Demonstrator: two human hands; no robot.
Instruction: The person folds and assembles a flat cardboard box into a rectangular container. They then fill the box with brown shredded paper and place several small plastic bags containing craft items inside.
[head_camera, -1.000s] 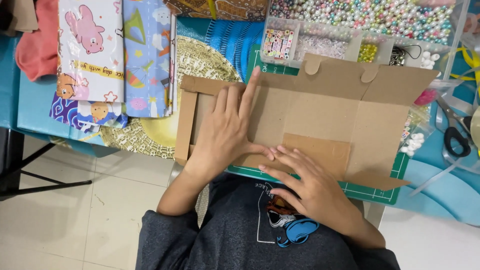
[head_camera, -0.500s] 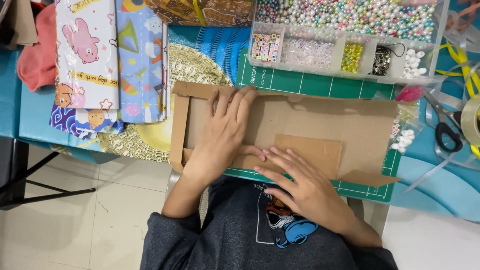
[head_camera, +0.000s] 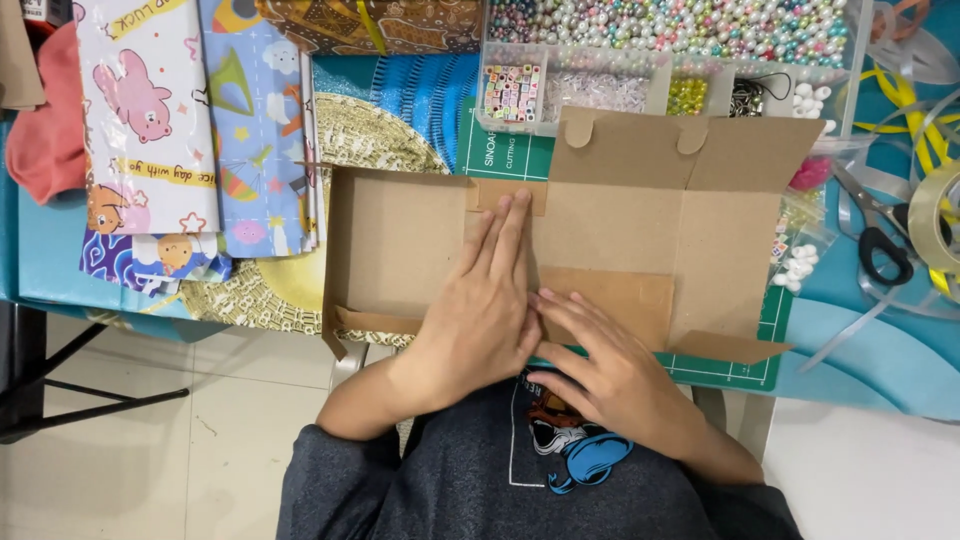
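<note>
From the head camera, a clear compartmented bead organiser full of pastel beads sits beyond the hands, at the far edge of the table. Left of the left hand lie folded printed gift-wrap sheets and a gold woven placemat. Right of the right hand, black-handled scissors and a roll of clear tape lie on the blue table cover. A green cutting mat shows beyond the fingertips.

The unfolded brown cardboard box lies flat on the mat under both hands, its flaps spread outward. The left hand presses flat on it, fingers together and extended. The right hand, fingers slightly spread, rests flat on a folded panel just beside the left.
</note>
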